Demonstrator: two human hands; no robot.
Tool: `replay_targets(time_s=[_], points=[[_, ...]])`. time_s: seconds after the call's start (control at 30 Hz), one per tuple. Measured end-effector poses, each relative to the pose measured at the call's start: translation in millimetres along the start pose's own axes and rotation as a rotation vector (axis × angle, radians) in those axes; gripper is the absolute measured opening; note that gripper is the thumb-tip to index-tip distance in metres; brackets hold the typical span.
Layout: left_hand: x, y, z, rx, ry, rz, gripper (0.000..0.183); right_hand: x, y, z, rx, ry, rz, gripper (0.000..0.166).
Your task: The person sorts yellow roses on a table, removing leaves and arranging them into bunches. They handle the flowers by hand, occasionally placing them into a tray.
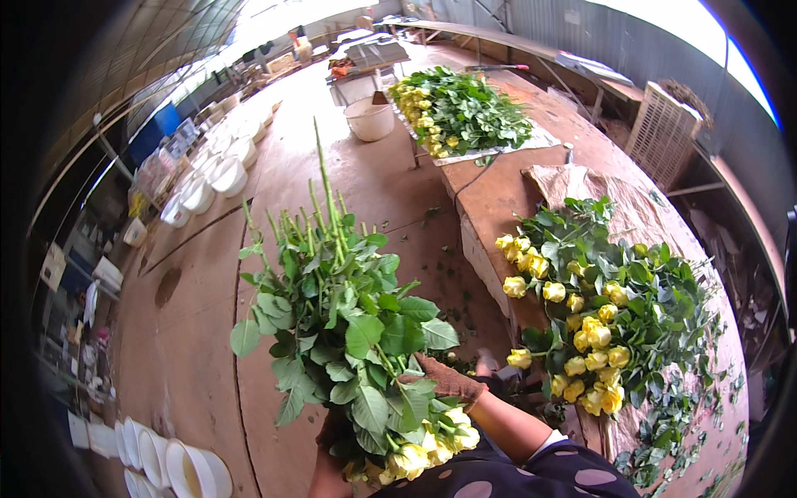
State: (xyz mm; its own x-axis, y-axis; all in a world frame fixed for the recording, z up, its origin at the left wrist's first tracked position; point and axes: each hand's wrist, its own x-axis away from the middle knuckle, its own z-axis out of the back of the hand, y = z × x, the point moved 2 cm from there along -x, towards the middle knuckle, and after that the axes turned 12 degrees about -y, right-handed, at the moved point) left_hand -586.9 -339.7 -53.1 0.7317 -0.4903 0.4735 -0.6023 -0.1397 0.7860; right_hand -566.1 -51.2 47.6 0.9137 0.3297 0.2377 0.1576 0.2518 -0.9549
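A large bunch of yellow roses (367, 336) is held upside down before me, its cut stems pointing up and away and its blooms low against my body. My right hand (449, 380), in a brown knitted glove, grips the bunch from the right, its fingertips partly behind leaves. At the lower left, my left hand (331, 429) supports the bunch from beneath and is mostly hidden by foliage. More yellow roses (596, 333) lie in a loose pile on the wooden table (492, 230) to my right.
Farther along the table lies another rose pile (461, 112). A white tub (369, 118) stands on the floor beyond. White buckets (227, 176) line the left side, with stacked ones (193, 470) at lower left. Loose leaves (666, 423) litter the table's near end.
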Motion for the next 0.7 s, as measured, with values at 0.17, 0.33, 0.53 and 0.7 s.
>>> replay_targets(time_s=[0.17,0.33,0.53,0.7], points=[[-128.3,81.5,-21.9,-0.091,-0.074,-0.014,0.065,-77.8,2.5,79.5,-0.062,0.046,0.005,0.075],[-264.5,182.2,-77.9,-0.192,-0.139,-0.028,0.065,-146.4,-1.3,209.4,-0.149,0.106,0.153,0.072],[-401.4,305.1,-170.9,-0.337,-0.279,-0.063,0.065,-187.7,-13.0,347.1,-0.266,0.492,0.448,0.069],[-499.1,397.5,-253.5,-0.434,-0.491,-0.093,0.066,-211.1,-31.6,435.8,-0.195,0.791,0.5,0.061]])
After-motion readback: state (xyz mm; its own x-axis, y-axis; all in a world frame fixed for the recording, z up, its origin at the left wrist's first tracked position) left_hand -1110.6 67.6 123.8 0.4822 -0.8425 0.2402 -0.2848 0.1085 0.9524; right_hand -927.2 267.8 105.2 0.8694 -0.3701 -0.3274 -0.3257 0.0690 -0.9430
